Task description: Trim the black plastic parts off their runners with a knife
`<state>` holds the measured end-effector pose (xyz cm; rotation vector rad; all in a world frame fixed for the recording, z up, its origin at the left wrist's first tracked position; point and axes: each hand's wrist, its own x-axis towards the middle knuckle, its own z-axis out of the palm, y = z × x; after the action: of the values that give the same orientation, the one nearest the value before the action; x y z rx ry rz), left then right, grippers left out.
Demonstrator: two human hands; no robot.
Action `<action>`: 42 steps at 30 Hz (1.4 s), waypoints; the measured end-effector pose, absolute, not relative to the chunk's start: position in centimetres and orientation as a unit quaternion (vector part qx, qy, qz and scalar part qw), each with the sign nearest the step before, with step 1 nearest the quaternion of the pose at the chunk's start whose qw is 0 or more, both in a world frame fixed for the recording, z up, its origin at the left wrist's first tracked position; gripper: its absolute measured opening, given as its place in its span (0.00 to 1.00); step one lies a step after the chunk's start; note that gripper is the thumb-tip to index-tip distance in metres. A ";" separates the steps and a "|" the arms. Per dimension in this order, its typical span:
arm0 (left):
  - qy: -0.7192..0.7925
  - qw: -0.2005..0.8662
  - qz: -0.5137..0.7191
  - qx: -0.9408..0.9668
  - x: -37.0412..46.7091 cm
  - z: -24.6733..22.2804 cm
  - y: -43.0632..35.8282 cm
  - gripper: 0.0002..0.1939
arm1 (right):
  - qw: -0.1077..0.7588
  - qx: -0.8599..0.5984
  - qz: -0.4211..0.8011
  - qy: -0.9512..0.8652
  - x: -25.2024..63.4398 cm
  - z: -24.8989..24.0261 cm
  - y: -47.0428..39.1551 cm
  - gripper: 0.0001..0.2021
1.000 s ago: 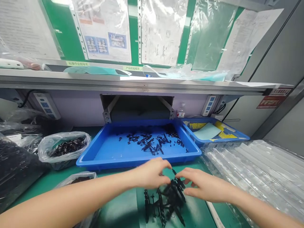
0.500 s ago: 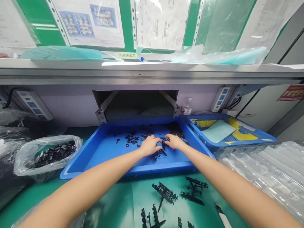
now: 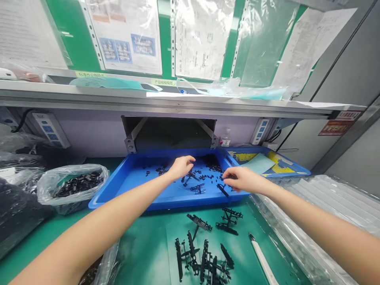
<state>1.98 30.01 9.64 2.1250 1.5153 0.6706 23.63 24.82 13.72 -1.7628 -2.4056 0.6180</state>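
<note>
Over the blue tray (image 3: 118, 194), my left hand (image 3: 180, 166) has its fingers bent together above a black branched part (image 3: 190, 178); what it holds, if anything, is hard to make out. My right hand (image 3: 239, 179) is at the tray's right front edge, fingers closed on a black part (image 3: 223, 190) that slants down to the left. Small black pieces (image 3: 212, 163) are scattered in the tray, with another branched part (image 3: 198, 189) near its front. Several black branched parts (image 3: 204, 257) rest on the green mat (image 3: 148, 245) in front.
A white-handled tool (image 3: 263, 259) lies on the mat at right. Clear plastic trays (image 3: 320, 213) stand beyond it. Bags of black pieces (image 3: 78, 184) are at left, a blue basket (image 3: 285, 168) at back right, and a shelf (image 3: 178, 103) above.
My hands have moved apart, the right one to the tray's right front edge. The view has shifted, showing more of the mat and the black parts on it.
</note>
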 end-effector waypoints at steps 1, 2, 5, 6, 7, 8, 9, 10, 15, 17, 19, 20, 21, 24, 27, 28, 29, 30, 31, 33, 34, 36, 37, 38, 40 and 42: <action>0.542 0.240 0.253 0.765 2.3 10.4 29.2 0.14 | 0.032 -0.569 0.213 -0.794 23.9 13.8 23.6 0.07; 0.531 0.260 0.259 0.764 2.7 11.1 28.3 0.15 | 0.014 -0.559 0.222 -0.798 24.1 13.8 22.4 0.08; 0.479 0.329 0.246 0.776 4.2 11.9 25.1 0.16 | -0.042 -0.521 0.252 -0.814 24.2 13.3 19.5 0.11; 0.459 0.352 0.231 0.782 4.6 11.9 24.0 0.17 | -0.065 -0.502 0.267 -0.820 24.1 13.2 18.9 0.14; 0.439 0.374 0.212 0.789 4.9 11.9 23.1 0.19 | -0.089 -0.481 0.284 -0.825 24.1 13.2 18.6 0.17; 0.422 0.392 0.190 0.795 5.0 11.8 22.5 0.20 | -0.109 -0.461 0.299 -0.828 24.2 13.3 18.6 0.18; 0.410 0.403 0.171 0.800 5.0 11.7 22.1 0.21 | -0.125 -0.445 0.309 -0.831 24.3 13.5 18.9 0.18; 0.407 0.408 0.157 0.802 4.8 11.6 22.0 0.21 | -0.132 -0.437 0.313 -0.833 24.4 13.7 19.4 0.16; 0.488 0.358 0.151 0.782 2.8 10.9 26.0 0.15 | -0.057 -0.514 0.268 -0.813 24.0 13.1 24.6 0.12; 0.528 0.330 0.140 0.770 2.2 9.9 28.3 0.12 | -0.017 -0.557 0.253 -0.791 22.9 11.8 26.8 0.13; 0.563 0.297 0.122 0.762 1.9 8.5 30.3 0.10 | 0.005 -0.589 0.253 -0.768 21.5 10.1 28.5 0.15; 0.578 0.279 0.114 0.759 1.9 7.8 31.2 0.10 | 0.010 -0.601 0.259 -0.756 20.8 9.1 29.3 0.17; 0.592 0.262 0.109 0.755 1.9 7.1 32.0 0.10 | 0.011 -0.610 0.268 -0.745 20.1 8.1 29.9 0.18; 0.636 0.212 0.109 0.734 1.5 5.7 34.2 0.13 | 0.017 -0.636 0.305 -0.708 18.3 5.5 31.0 0.16; 0.684 0.166 0.124 0.700 0.5 5.2 36.2 0.16 | 0.053 -0.658 0.347 -0.666 17.7 4.4 31.6 0.15; 0.695 0.156 0.131 0.689 0.1 5.1 36.7 0.16 | 0.071 -0.662 0.361 -0.653 17.8 4.4 31.7 0.14; 0.703 0.150 0.137 0.682 -0.2 5.0 37.3 0.17 | 0.091 -0.664 0.374 -0.641 18.0 4.7 31.9 0.14; 0.705 0.148 0.142 0.678 -0.5 4.9 37.8 0.17 | 0.113 -0.664 0.386 -0.630 18.4 5.3 32.0 0.15; 0.703 0.150 0.149 0.680 -0.7 4.6 38.3 0.18 | 0.137 -0.661 0.397 -0.621 18.9 6.0 32.1 0.15; 0.686 0.160 0.164 0.690 -0.7 4.0 39.0 0.17 | 0.185 -0.648 0.417 -0.610 20.2 8.1 32.0 0.19; 0.677 0.167 0.172 0.696 -0.6 3.7 39.3 0.17 | 0.205 -0.640 0.424 -0.606 20.9 9.3 31.7 0.20; 0.660 0.185 0.190 0.703 -0.2 3.2 39.6 0.15 | 0.232 -0.621 0.439 -0.607 22.2 11.5 30.6 0.22; 0.653 0.196 0.198 0.704 0.1 3.2 39.6 0.14 | 0.236 -0.611 0.448 -0.608 22.8 12.3 29.7 0.22; 0.645 0.210 0.206 0.705 0.4 3.3 39.4 0.13 | 0.230 -0.600 0.460 -0.613 23.3 12.9 28.7 0.23; 0.623 0.242 0.220 0.711 0.9 4.2 38.6 0.12 | 0.165 -0.551 0.509 -0.641 24.1 13.3 26.2 0.26; 0.591 0.280 0.234 0.720 1.4 6.0 37.1 0.10 | 0.079 -0.525 0.507 -0.679 24.4 12.6 23.6 0.29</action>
<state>1.40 37.08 5.98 1.9306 1.5841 0.6268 24.37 23.55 12.64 -1.5711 -2.0330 1.5161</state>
